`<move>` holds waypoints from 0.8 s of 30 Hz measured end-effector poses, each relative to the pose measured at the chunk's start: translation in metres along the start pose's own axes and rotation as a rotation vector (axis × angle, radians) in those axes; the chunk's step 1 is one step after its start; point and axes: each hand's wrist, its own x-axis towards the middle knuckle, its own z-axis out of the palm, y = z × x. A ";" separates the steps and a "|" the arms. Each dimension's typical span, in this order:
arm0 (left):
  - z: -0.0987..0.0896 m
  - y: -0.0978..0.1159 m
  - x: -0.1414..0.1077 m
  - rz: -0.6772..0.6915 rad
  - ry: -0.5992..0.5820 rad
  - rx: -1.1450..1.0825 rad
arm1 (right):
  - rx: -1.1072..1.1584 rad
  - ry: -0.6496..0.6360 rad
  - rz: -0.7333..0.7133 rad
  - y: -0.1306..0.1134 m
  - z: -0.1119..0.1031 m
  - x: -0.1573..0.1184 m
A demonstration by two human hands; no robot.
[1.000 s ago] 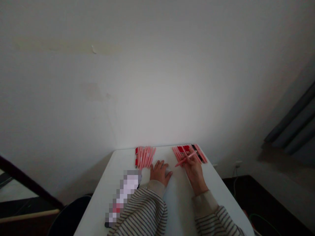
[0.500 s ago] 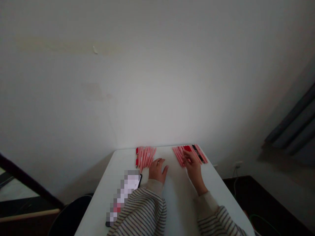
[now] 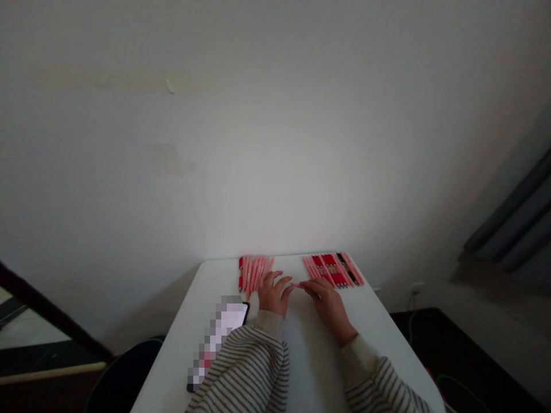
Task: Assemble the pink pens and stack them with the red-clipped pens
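View: head, forward and down over a white table (image 3: 318, 355).
Right hand: palm down (image 3: 330, 304), fingers toward the left hand (image 3: 271, 297).
Right grip: narrow; thumb and fingers closed on a slim pink pen (image 3: 297, 285).
Left hand: just beside the left pen group (image 3: 256, 275), fingers curved and partly spread.
Left grip: cannot tell whether it is closed on the pen; its thumb and fingertips are at the pen's exposed end, and contact appears possible, but the view is dim and small.
Held pen: between the two hands, mostly covered by the right fingers, lying roughly crosswise to the grouped pens.
Left pen group: pink pens side by side near the far edge, with a red pen (image 3: 240, 275) at the left end.
Right pen group: a row near the far right corner (image 3: 316, 269); pink and red pens, then black (image 3: 346, 269), then pink at the right end.
Phone: flat on the table (image 3: 219, 335), left of the left sleeve (image 3: 253, 361), screen pixelated.
Background: pale wall (image 3: 275, 143) behind the table; dark curtain (image 3: 516, 223) at right.
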 end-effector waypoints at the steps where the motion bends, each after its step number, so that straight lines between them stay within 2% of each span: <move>1: 0.000 0.001 0.000 -0.020 -0.008 0.004 | 0.013 -0.007 -0.005 -0.001 0.000 0.000; 7: -0.002 0.005 0.001 -0.103 -0.060 0.015 | 0.039 -0.050 -0.009 0.001 0.003 0.000; 14: -0.004 -0.007 0.004 -0.090 -0.025 0.055 | 0.059 -0.048 0.001 0.009 0.006 -0.001; 18: -0.006 -0.017 0.007 -0.119 0.062 0.088 | 0.059 -0.020 0.022 0.015 0.000 -0.003; 24: -0.011 -0.022 0.009 -0.194 0.073 0.093 | 0.038 0.009 0.045 0.025 -0.006 -0.008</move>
